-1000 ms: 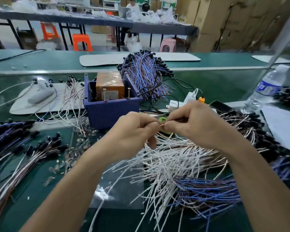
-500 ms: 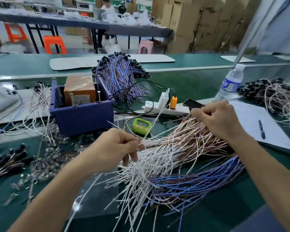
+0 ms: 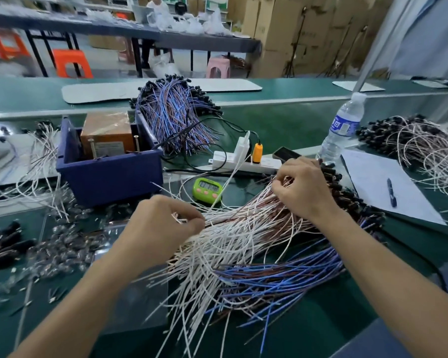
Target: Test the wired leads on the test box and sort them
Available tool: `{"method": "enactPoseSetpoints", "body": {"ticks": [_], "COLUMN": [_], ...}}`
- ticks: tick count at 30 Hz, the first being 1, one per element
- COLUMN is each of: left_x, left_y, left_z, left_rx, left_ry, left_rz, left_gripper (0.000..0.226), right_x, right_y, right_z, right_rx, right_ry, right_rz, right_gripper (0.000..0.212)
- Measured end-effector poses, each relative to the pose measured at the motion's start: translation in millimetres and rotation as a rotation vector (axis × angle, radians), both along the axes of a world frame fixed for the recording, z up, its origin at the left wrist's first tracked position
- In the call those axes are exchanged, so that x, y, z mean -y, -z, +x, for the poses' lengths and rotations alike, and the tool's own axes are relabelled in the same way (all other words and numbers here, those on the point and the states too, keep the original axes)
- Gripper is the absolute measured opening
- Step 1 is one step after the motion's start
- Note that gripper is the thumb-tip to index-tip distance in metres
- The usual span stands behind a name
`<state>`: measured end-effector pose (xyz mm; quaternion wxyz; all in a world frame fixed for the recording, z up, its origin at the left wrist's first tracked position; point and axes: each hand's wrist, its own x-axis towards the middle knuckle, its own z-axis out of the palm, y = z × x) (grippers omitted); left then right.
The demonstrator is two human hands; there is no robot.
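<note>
Far left: loose white leads (image 3: 40, 161) spread out, dark-capped leads (image 3: 3, 241) at the frame edge, clear small parts (image 3: 62, 251) scattered over the green counter (image 3: 282, 120). Next is the blue bin (image 3: 109, 177) with the test box (image 3: 106, 133) sitting inside it, two upright pins at the box's front edge. Behind the bin's right corner is a blue/brown bundle (image 3: 173, 117), black caps at the far end. Left hand (image 3: 163, 226) is curled, thumb and fingertips pinching the stripped ends of a few white wires at the near-left edge of the main lead pile (image 3: 243, 254). That pile lies front centre on the counter: white, brown and blue wires fanned toward the camera, black caps at the far-right end. Green timer (image 3: 207, 188) is just beyond the pile, between the hands. White power strip (image 3: 243, 164) is behind it, orange plug (image 3: 257, 152) in it. Right hand (image 3: 303, 187) is palm down on the pile's capped end, fingers curled into the brown/white wires and gripping some; can't tell how many. Dark phone (image 3: 286, 152) is just past it. Water bottle (image 3: 343, 127) stands upright. Then a paper sheet (image 3: 373, 177) with a pen (image 3: 391, 192) lying on it. Another white lead heap (image 3: 424, 148) sits far right.
</note>
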<state>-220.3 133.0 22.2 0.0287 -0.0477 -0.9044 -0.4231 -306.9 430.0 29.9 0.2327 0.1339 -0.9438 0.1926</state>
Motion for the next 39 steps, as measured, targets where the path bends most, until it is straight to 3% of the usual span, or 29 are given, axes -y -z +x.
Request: {"method": "enactPoseSetpoints", "body": {"ticks": [5, 9, 13, 17, 21, 23, 26, 31, 35, 39], "left_x": [19.3, 46.9, 81.1, 117.4, 156.9, 173.3, 185.5, 182.5, 175.5, 181.8], "left_y": [-18.2, -48.7, -55.2, -29.5, 0.4, 11.6, 17.9, 33.9, 44.7, 48.6], "left_z": [-2.5, 6.9, 27.9, 61.5, 101.0, 120.8, 141.4, 145.1, 136.2, 131.0], "left_rx": [-0.039, -0.057, -0.066, -0.108, -0.121, -0.160, -0.257, -0.219, -0.170, -0.135], "left_ry": [-0.092, -0.091, -0.209, -0.392, -0.699, -0.921, -1.147, -1.049, -1.033, -1.020], "left_rz": [0.048, -0.084, -0.142, -0.111, 0.018, -0.124, -0.387, -0.419, -0.488, -0.448], "left_gripper": [0.012, 0.019, 0.046, 0.055, 0.029, 0.005, 0.013, 0.028, 0.022, 0.028], "right_x": [90.5, 161.1, 221.0, 270.2, 309.9, 325.7, 345.3, 372.7, 391.1, 405.5], "right_y": [-8.0, -10.8, -14.2, -8.9, -2.1, 1.6, 7.7, 16.3, 23.4, 26.6], "right_z": [40.0, 59.6, 71.1, 80.6, 95.0, 100.0, 103.0, 104.5, 105.1, 102.7], "right_rx": [0.075, 0.221, 0.375, 0.533, 0.606, 0.642, 0.672, 0.673, 0.594, 0.497], "right_ry": [-0.210, -0.359, -0.538, -0.624, -0.725, -0.752, -0.760, -0.750, -0.721, -0.685], "right_rz": [-0.276, -0.438, -0.534, -0.452, -0.286, -0.209, -0.144, 0.011, 0.104, 0.188], "right_gripper": [0.018, 0.016, 0.015, 0.016, 0.018, 0.018, 0.026, 0.051, 0.053, 0.040]}}
